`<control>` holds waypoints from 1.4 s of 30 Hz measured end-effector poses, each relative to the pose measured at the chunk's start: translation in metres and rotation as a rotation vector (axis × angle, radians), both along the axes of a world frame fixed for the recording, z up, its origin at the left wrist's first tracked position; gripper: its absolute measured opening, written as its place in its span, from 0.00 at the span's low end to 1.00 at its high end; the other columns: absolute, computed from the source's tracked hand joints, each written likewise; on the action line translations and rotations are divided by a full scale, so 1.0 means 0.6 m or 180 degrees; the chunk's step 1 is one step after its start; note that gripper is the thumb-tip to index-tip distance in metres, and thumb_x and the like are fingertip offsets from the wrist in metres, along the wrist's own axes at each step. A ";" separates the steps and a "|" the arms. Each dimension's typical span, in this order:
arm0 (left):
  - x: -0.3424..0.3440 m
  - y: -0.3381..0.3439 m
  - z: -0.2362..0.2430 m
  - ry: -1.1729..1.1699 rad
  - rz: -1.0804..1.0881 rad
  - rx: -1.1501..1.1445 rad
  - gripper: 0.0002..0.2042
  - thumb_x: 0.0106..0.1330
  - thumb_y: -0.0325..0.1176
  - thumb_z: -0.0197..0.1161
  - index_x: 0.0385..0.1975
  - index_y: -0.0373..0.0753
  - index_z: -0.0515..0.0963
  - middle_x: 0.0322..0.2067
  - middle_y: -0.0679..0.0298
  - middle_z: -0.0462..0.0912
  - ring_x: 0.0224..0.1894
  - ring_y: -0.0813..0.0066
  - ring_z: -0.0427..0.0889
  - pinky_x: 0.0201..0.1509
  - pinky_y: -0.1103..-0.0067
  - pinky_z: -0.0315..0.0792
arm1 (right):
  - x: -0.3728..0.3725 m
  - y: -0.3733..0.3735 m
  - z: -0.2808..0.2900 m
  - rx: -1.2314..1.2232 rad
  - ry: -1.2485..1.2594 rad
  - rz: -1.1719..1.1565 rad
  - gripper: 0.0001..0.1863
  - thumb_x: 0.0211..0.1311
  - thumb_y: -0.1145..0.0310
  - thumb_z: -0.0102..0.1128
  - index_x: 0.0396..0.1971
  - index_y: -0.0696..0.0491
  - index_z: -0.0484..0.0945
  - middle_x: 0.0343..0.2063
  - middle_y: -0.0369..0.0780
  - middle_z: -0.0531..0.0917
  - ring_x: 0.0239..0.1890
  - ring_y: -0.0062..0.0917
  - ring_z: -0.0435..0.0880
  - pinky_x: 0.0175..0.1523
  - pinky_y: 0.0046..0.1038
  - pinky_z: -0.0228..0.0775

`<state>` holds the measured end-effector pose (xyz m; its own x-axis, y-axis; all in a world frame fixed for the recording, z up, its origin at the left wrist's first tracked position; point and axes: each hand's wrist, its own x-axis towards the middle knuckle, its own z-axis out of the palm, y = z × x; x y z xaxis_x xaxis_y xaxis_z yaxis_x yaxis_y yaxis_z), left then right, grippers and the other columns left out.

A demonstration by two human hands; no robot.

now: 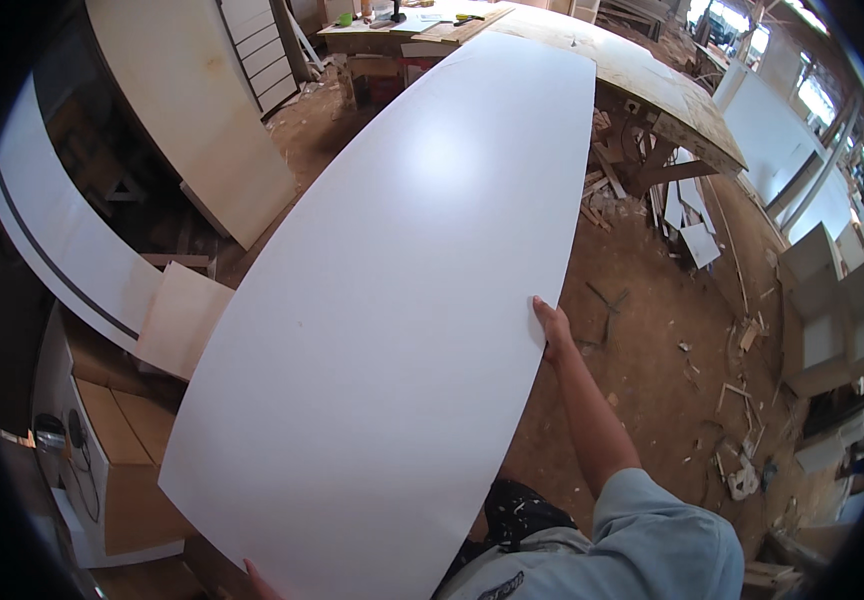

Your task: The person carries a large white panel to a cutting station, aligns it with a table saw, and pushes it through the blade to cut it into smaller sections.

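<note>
A long white board (392,300) fills the middle of the view, its far end resting at the worktable beyond. My right hand (552,325) grips the board's right edge, thumb on the top face and the other fingers hidden beneath. At the bottom, my left hand (262,582) holds the near edge; only a small part of it shows, the rest being out of frame or under the board.
A pale worktable (674,105) stands ahead. Leaning panels (192,100) and a cabinet (122,490) line the left. Open box carcasses (817,310) stand at right. Offcuts and scraps (737,450) litter the dirt-coloured floor beside me and under the table.
</note>
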<state>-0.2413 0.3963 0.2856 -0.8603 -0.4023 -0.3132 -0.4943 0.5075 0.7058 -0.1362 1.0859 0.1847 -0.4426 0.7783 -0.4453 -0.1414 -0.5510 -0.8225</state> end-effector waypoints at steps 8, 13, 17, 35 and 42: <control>-0.031 0.068 -0.015 -0.0185 0.0013 0.0075 0.42 0.72 0.68 0.48 0.64 0.28 0.69 0.63 0.39 0.73 0.64 0.43 0.73 0.71 0.61 0.64 | -0.040 0.061 -0.013 0.0470 -0.0200 0.0021 0.29 0.67 0.58 0.67 0.61 0.58 0.71 0.49 0.43 0.82 0.46 0.33 0.83 0.51 0.40 0.79; -0.046 0.096 -0.032 -0.0221 -0.0055 0.0121 0.42 0.72 0.68 0.47 0.64 0.29 0.69 0.63 0.40 0.72 0.64 0.43 0.73 0.71 0.61 0.64 | -0.057 0.098 -0.005 0.0405 -0.0368 0.0051 0.27 0.68 0.63 0.65 0.62 0.62 0.71 0.52 0.43 0.81 0.49 0.29 0.82 0.56 0.33 0.75; -0.055 0.106 -0.042 -0.0215 -0.0107 0.0130 0.42 0.72 0.68 0.47 0.65 0.29 0.68 0.63 0.40 0.72 0.64 0.44 0.73 0.71 0.61 0.64 | -0.067 0.106 -0.013 0.0458 -0.0216 0.0009 0.27 0.68 0.64 0.65 0.61 0.63 0.72 0.52 0.43 0.81 0.49 0.29 0.82 0.56 0.33 0.75; -0.107 0.136 -0.072 -0.0236 -0.0247 0.0243 0.42 0.72 0.68 0.46 0.66 0.31 0.67 0.64 0.43 0.72 0.64 0.45 0.73 0.70 0.61 0.65 | -0.119 0.130 -0.019 0.0481 -0.0305 -0.0009 0.29 0.66 0.59 0.69 0.59 0.63 0.74 0.48 0.44 0.84 0.44 0.31 0.84 0.49 0.36 0.79; -0.127 0.150 -0.077 -0.0303 -0.0287 0.0231 0.42 0.72 0.69 0.46 0.67 0.32 0.66 0.64 0.44 0.72 0.65 0.46 0.72 0.70 0.61 0.65 | -0.134 0.140 -0.028 0.0523 -0.0348 0.0018 0.28 0.66 0.59 0.69 0.58 0.63 0.75 0.47 0.44 0.84 0.44 0.30 0.84 0.48 0.35 0.80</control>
<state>-0.3177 0.4861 0.2396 -0.8569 -0.2981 -0.4206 -0.5155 0.5021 0.6943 -0.2168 1.1699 0.1680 -0.4032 0.8421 -0.3581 -0.0437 -0.4086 -0.9117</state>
